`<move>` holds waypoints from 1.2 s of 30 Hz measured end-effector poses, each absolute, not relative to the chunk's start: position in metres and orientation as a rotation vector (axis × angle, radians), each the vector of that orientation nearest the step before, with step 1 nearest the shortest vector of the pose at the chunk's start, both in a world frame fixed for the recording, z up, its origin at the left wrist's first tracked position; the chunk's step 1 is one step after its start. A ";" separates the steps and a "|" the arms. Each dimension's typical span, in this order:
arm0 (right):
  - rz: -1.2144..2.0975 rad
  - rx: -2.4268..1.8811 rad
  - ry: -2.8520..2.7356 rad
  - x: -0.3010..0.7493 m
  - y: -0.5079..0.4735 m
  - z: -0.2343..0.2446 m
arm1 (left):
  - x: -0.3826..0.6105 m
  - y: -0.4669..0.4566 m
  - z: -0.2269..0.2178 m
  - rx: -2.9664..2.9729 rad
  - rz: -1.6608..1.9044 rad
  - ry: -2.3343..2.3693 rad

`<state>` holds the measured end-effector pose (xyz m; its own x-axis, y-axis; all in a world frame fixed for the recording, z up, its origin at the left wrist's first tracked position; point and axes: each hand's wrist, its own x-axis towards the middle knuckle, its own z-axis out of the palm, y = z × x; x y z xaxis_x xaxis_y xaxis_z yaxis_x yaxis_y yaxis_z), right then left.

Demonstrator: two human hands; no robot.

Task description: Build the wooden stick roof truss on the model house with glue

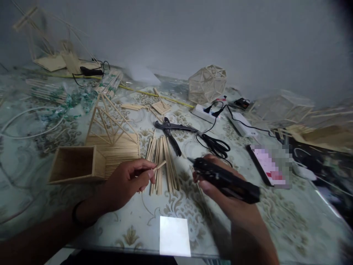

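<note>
My left hand (135, 178) pinches a short piece of wooden stick (160, 165) between thumb and fingertips. A bundle of thin wooden sticks (158, 147) lies fanned out just beneath and beyond it. In my right hand (217, 184) is a black hot glue gun (226, 179), its narrow nozzle pointing left toward the stick, with a gap between. To the left stands a wooden stick model with a square open box (74, 163), a slatted base (121, 149) and a triangular frame (103, 121). Black-handled cutters (173, 134) lie spread above the bundle.
A white power strip (204, 114) with black plugs and a coiled cable (216, 145) sits behind. A phone (266, 165) lies at right. Stick polyhedron (207, 84), wrapped stick packs (109, 82) and crumpled plastic (79, 103) stand farther back. A white square (175, 235) is at the front edge.
</note>
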<state>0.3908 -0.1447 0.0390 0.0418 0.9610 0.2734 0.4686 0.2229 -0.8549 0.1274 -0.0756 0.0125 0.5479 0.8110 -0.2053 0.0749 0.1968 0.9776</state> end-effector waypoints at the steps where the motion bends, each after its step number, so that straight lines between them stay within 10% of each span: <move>1: 0.727 -1.325 -1.639 0.383 -0.140 0.035 | 0.128 -0.076 0.014 1.286 0.619 0.889; 36: 0.746 -1.201 -1.837 0.351 -0.137 0.008 | 0.125 -0.086 0.022 1.244 0.599 0.846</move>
